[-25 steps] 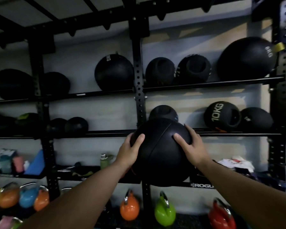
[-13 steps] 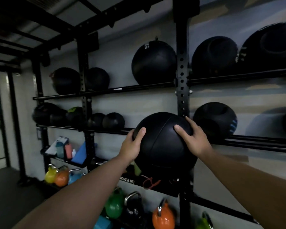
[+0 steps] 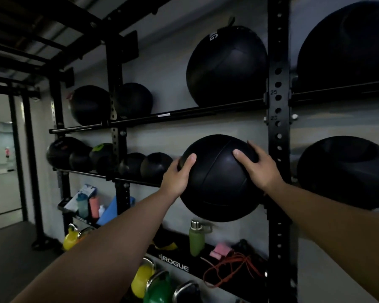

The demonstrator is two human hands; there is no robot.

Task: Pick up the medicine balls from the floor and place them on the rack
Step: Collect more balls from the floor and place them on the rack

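I hold a large black medicine ball (image 3: 219, 182) in front of the black steel rack (image 3: 278, 119), at the height of its middle shelf rail (image 3: 140, 181). My left hand (image 3: 179, 178) presses its left side and my right hand (image 3: 258, 169) its upper right side. The ball hangs in the open stretch of the middle shelf, just left of the rack's upright post. Two small black balls (image 3: 155, 166) rest on that shelf to the left. A bigger black ball (image 3: 225, 66) sits on the top shelf above.
More black balls fill both shelves further left (image 3: 90, 103) and right of the post (image 3: 346, 171). A lower tray (image 3: 175, 265) carries a green bottle (image 3: 196, 237) and a red cord (image 3: 230, 270). Coloured kettlebells (image 3: 142, 278) stand below. A doorway (image 3: 0, 154) opens at far left.
My view has swung left and closer to the rack. The ball, still gripped by both hands, has shifted from in front of the upright post to the open shelf stretch left of it.
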